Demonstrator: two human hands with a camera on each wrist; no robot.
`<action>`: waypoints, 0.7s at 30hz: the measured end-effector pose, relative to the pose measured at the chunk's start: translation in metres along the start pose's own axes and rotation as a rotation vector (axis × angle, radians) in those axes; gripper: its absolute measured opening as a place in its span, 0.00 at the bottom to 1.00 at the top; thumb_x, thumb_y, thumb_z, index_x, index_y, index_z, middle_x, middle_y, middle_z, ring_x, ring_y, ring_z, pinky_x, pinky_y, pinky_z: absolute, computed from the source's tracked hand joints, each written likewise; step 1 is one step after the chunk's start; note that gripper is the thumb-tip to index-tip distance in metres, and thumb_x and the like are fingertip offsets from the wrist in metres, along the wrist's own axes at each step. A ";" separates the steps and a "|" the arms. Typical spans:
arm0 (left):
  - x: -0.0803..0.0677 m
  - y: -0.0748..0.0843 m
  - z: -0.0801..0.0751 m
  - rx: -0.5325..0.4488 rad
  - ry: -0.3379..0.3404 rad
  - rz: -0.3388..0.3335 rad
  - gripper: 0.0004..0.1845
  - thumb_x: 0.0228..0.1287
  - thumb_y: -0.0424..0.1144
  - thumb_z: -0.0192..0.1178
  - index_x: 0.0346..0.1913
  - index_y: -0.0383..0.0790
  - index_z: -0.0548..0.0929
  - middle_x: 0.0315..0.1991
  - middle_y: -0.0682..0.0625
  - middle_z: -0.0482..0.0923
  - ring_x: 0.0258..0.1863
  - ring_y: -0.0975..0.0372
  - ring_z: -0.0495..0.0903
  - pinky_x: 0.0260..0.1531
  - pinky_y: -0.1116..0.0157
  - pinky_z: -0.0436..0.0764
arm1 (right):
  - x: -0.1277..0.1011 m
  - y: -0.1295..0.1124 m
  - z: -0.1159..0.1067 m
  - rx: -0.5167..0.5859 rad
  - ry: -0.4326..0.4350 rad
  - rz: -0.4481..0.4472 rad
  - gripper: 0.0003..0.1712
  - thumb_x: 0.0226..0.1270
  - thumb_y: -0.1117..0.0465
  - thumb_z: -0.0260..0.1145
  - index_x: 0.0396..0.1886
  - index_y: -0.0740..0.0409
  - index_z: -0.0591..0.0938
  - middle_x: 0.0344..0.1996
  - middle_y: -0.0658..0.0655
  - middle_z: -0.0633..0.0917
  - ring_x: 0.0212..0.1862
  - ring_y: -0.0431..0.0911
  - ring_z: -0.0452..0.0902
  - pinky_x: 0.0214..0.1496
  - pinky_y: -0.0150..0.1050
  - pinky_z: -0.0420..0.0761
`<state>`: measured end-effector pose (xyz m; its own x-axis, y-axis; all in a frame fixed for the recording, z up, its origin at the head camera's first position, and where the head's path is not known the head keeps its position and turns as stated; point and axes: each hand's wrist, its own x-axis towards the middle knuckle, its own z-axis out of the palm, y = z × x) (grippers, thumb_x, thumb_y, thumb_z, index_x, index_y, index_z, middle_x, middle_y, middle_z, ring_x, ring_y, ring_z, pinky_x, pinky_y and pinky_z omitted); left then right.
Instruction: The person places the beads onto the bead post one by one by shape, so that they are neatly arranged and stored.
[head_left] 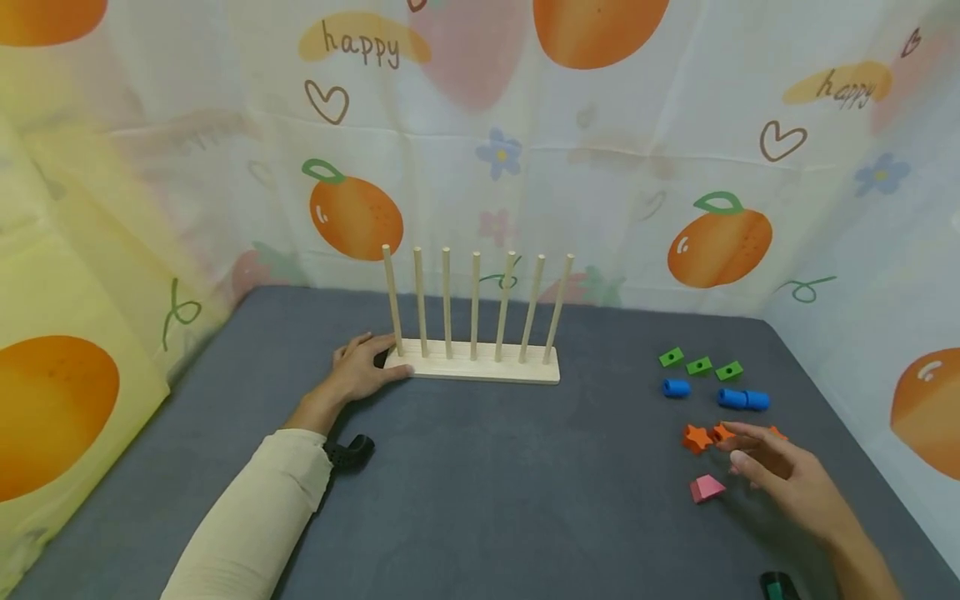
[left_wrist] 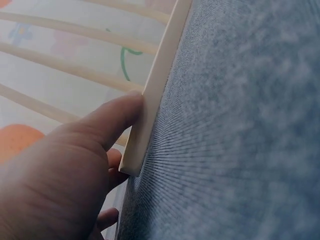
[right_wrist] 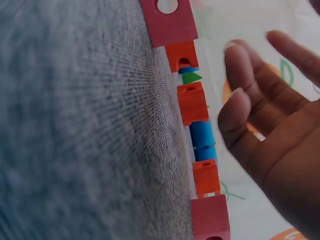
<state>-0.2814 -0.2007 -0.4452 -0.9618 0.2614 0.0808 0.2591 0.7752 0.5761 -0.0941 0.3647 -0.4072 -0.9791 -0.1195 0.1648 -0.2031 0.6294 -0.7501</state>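
Observation:
A pale wooden peg stand [head_left: 480, 371] with a row of several upright rods sits toward the back of the table. My left hand [head_left: 365, 369] holds its left end, thumb [left_wrist: 120, 117] along the front edge and the other fingers behind. Over at the right, my right hand [head_left: 787, 479] hovers above orange star beads [head_left: 697, 439], its fingers loosely bent and nothing between them. Close by lies a pink block [head_left: 707, 489]. In the right wrist view, another pink block [right_wrist: 211, 217] shows, and the fingertips are apart from all the beads.
Behind the stars lie blue cylinder beads [head_left: 677, 388] and three green beads [head_left: 699, 366] with holes. A black object with a green part [head_left: 776, 586] is at the front right. Printed fabric [head_left: 570, 192] hangs along the table's back and sides.

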 end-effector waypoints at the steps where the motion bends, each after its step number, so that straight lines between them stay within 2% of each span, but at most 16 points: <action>1: 0.000 0.000 0.000 0.002 -0.002 0.000 0.40 0.59 0.57 0.65 0.70 0.41 0.69 0.68 0.41 0.65 0.71 0.42 0.47 0.60 0.39 0.41 | -0.001 0.001 0.001 -0.004 -0.002 0.015 0.23 0.73 0.66 0.58 0.65 0.66 0.70 0.45 0.50 0.83 0.39 0.40 0.79 0.32 0.37 0.78; 4: 0.001 0.000 0.002 0.000 -0.004 0.003 0.40 0.59 0.57 0.66 0.70 0.41 0.69 0.68 0.41 0.65 0.71 0.42 0.47 0.60 0.39 0.41 | -0.003 0.002 0.004 -0.025 0.000 0.071 0.24 0.72 0.62 0.60 0.64 0.66 0.71 0.47 0.53 0.83 0.40 0.37 0.78 0.32 0.38 0.78; 8: 0.001 -0.001 0.003 -0.007 -0.004 0.002 0.40 0.59 0.57 0.66 0.71 0.40 0.68 0.68 0.40 0.64 0.71 0.42 0.47 0.61 0.39 0.40 | -0.003 0.003 0.009 -0.036 -0.028 0.097 0.23 0.72 0.59 0.61 0.63 0.63 0.74 0.47 0.61 0.81 0.40 0.38 0.78 0.33 0.38 0.79; 14: 0.001 -0.002 0.002 -0.012 -0.016 -0.012 0.40 0.60 0.56 0.65 0.72 0.41 0.66 0.69 0.41 0.63 0.71 0.42 0.45 0.62 0.40 0.39 | -0.002 0.009 0.013 0.026 -0.102 0.050 0.22 0.69 0.63 0.64 0.60 0.66 0.75 0.47 0.61 0.81 0.34 0.43 0.79 0.31 0.37 0.77; 16: 0.001 -0.002 0.002 -0.012 -0.020 -0.014 0.41 0.60 0.57 0.65 0.72 0.41 0.66 0.69 0.40 0.63 0.71 0.42 0.45 0.61 0.40 0.39 | -0.001 0.012 0.014 0.053 -0.131 0.026 0.22 0.68 0.64 0.65 0.59 0.68 0.75 0.41 0.59 0.81 0.30 0.44 0.76 0.27 0.37 0.74; 21: 0.003 -0.004 0.002 -0.007 -0.020 -0.016 0.42 0.60 0.58 0.65 0.72 0.40 0.66 0.69 0.39 0.62 0.71 0.42 0.45 0.62 0.40 0.39 | 0.003 0.020 0.014 0.059 -0.224 -0.104 0.18 0.66 0.69 0.64 0.55 0.69 0.78 0.34 0.52 0.77 0.27 0.43 0.71 0.23 0.37 0.69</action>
<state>-0.2852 -0.2024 -0.4488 -0.9640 0.2601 0.0553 0.2427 0.7756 0.5827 -0.1010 0.3662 -0.4301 -0.9303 -0.3523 0.1019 -0.2967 0.5597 -0.7738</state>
